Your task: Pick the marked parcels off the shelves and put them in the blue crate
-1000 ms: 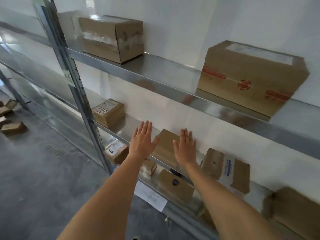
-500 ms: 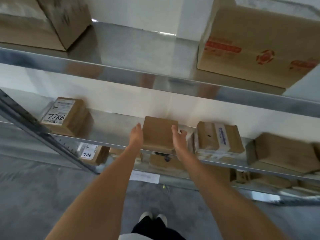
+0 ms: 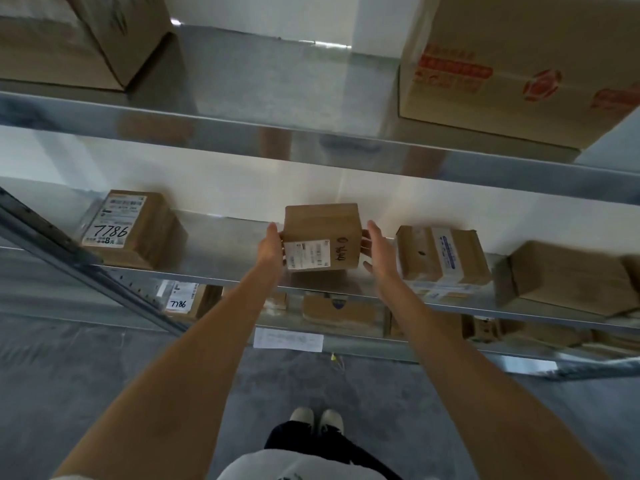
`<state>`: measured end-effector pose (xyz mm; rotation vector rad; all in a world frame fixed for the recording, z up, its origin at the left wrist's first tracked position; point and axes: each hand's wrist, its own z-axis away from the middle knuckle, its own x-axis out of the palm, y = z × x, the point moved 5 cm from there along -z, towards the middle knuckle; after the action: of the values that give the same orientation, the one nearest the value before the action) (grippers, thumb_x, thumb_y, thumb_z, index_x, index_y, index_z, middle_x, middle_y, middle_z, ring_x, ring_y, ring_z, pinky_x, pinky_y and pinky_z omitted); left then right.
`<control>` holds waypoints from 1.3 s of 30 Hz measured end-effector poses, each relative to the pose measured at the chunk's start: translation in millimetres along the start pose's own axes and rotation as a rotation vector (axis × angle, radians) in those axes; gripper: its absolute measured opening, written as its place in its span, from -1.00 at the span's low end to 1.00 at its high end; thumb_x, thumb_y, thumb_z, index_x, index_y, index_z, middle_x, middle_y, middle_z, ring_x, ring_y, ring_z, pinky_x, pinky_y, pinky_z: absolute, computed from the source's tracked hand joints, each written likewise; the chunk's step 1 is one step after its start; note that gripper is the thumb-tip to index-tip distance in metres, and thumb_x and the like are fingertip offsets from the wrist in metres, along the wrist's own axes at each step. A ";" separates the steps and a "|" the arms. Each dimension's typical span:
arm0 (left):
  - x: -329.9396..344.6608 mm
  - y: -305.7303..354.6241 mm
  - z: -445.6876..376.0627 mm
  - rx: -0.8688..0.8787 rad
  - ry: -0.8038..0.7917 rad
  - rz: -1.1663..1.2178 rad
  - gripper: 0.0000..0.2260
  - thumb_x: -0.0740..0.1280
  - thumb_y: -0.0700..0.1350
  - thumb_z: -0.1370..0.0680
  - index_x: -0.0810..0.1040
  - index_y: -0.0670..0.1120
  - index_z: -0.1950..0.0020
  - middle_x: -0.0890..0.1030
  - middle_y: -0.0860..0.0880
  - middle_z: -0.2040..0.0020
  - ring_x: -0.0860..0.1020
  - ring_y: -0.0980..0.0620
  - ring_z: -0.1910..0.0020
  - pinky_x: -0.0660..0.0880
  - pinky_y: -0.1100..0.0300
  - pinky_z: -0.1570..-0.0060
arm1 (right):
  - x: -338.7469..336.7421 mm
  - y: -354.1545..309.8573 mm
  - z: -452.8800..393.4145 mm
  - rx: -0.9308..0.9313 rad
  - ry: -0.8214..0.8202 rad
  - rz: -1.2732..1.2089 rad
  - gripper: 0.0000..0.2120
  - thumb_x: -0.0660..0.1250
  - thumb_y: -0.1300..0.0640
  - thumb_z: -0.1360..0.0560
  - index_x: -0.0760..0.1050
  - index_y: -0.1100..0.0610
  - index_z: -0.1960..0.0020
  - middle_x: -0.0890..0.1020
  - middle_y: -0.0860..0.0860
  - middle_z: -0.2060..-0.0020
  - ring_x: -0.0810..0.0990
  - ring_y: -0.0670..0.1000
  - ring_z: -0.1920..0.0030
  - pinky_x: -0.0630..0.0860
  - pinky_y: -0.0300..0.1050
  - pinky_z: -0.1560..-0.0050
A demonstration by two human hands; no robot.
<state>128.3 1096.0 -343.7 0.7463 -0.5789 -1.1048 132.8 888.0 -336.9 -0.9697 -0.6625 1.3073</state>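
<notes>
Parcel [image 3: 320,237] sits squarely between both hands, left hand [image 3: 270,245] gripping one side, right hand [image 3: 379,251] the other, above the shelf [image 3: 221,252].

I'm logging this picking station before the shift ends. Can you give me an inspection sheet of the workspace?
Surface: metal middle shelf, parcels spread along it.
Job's things: small brown parcel tipped up, white label and handwriting facing the camera; blue crate not in view.
Clutter: parcel marked 7786 at left, taped parcel at right, big boxes above.
Hands: left hand and right hand hold the small parcel's sides.
Cables: nothing seen.
Surroundings: white wall, grey floor.
</notes>
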 end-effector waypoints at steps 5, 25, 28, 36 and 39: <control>0.0 -0.5 1.7 0.041 0.017 -0.010 -0.57 -0.03 0.09 -0.68 0.52 -0.16 -0.09 0.60 -0.15 0.09 0.59 -0.09 0.08 0.58 0.04 -0.03 | 5.1 2.6 3.8 0.055 -0.061 0.061 -0.39 0.11 -0.36 -0.55 0.45 0.06 -0.36 0.59 0.05 -0.25 0.50 0.11 -0.31 0.35 0.17 -0.41; -9.5 -4.3 10.0 0.001 -0.014 0.024 -0.75 0.14 0.01 -0.65 0.54 -0.10 0.01 0.56 -0.14 -0.23 0.55 -0.11 -0.14 0.58 0.08 0.14 | 4.0 23.2 -5.3 0.184 -0.053 -0.010 -0.63 0.13 -0.16 -0.63 0.47 0.03 -0.28 0.58 0.04 -0.20 0.53 0.08 -0.20 0.48 0.12 -0.28; -6.6 1.9 15.5 0.046 -0.099 -0.084 -0.64 0.19 0.17 -0.61 0.40 -0.03 -0.28 0.50 -0.13 -0.29 0.56 -0.22 -0.16 0.60 -0.12 -0.02 | -5.3 20.0 -11.2 0.210 -0.030 -0.093 -0.68 0.20 -0.11 -0.60 0.50 0.01 -0.26 0.62 0.05 -0.17 0.58 0.05 -0.12 0.57 0.09 -0.17; 7.9 7.6 23.4 0.087 -0.189 -0.102 -0.64 0.25 0.27 -0.53 0.44 0.08 -0.19 0.56 0.02 -0.02 0.61 -0.07 0.10 0.61 0.11 0.39 | -4.7 6.8 -13.5 0.291 -0.065 -0.196 -0.79 0.30 -0.07 -0.57 0.51 0.02 -0.12 0.62 0.05 -0.03 0.61 0.09 -0.03 0.59 -0.07 0.30; 4.8 9.4 17.9 0.118 -0.154 -0.111 -0.66 0.25 0.22 -0.56 0.42 0.08 -0.25 0.52 0.06 0.02 0.57 -0.01 0.07 0.60 0.14 0.42 | -2.4 1.7 -14.5 0.243 -0.034 -0.198 -0.82 0.26 -0.07 -0.59 0.53 0.03 -0.01 0.64 0.04 0.04 0.63 0.04 0.03 0.62 -0.12 0.33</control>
<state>122.1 1089.6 -325.0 0.8071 -0.7451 -1.2462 144.0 882.5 -344.9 -0.6683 -0.5941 1.1990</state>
